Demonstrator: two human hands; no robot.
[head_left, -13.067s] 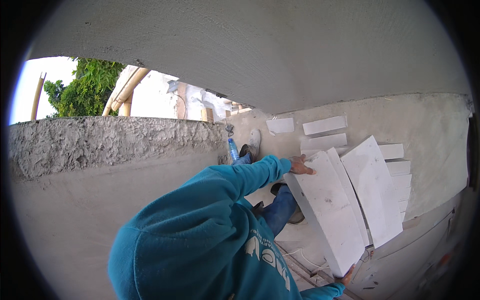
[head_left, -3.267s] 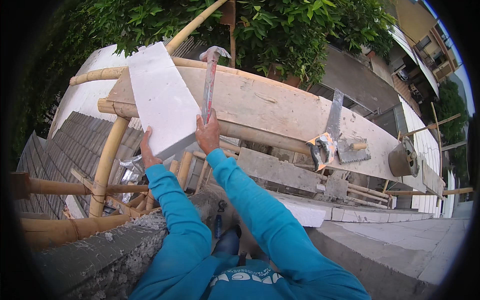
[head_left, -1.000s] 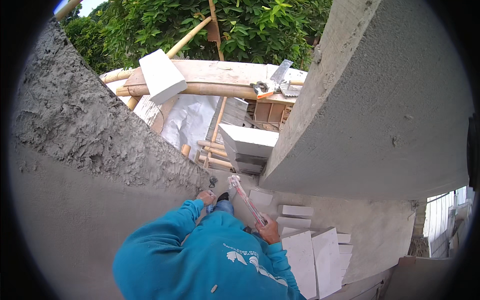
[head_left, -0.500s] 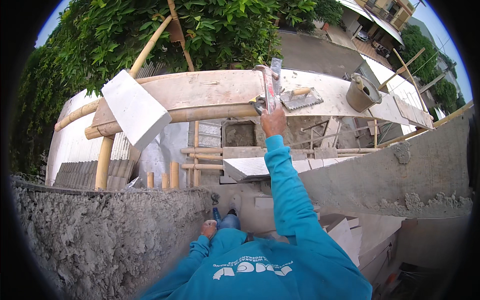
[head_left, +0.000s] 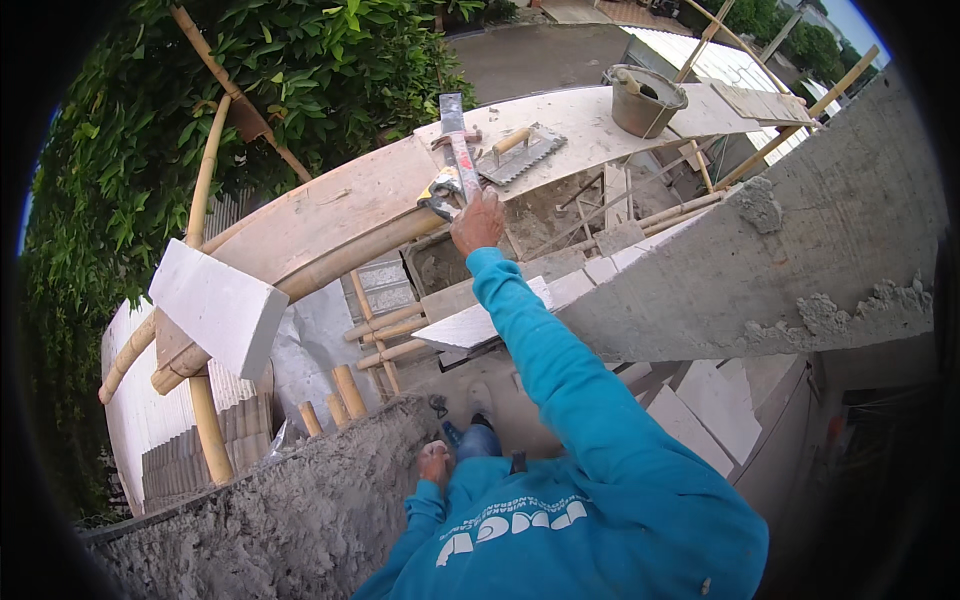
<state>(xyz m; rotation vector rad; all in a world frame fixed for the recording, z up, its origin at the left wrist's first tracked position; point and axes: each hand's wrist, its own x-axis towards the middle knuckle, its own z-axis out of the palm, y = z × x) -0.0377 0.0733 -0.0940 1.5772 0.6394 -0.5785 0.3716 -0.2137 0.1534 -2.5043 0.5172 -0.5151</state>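
Observation:
My right hand is stretched out over the plank, its fingers closed at the near end of a long, flat metal bar with red marks. A hammer lies against the bar, its head crossing it. Beside the bar rests a yellow-and-black handle, apparently a saw's. Just right of these lies a notched trowel with a wooden grip. My left hand is low by my thigh, fingers curled; whether anything is inside them is hidden.
A mortar bucket stands on the plank scaffold. A white block rests on the bamboo at left. Rough mortared wall is near left; a grey concrete slab rises at right. Beyond the planks is a drop.
My view has turned and shifted to the right, tilting the scene. The right hand stays at the bar's near end, and the bar has swung away from the trowel. The left hand stays low.

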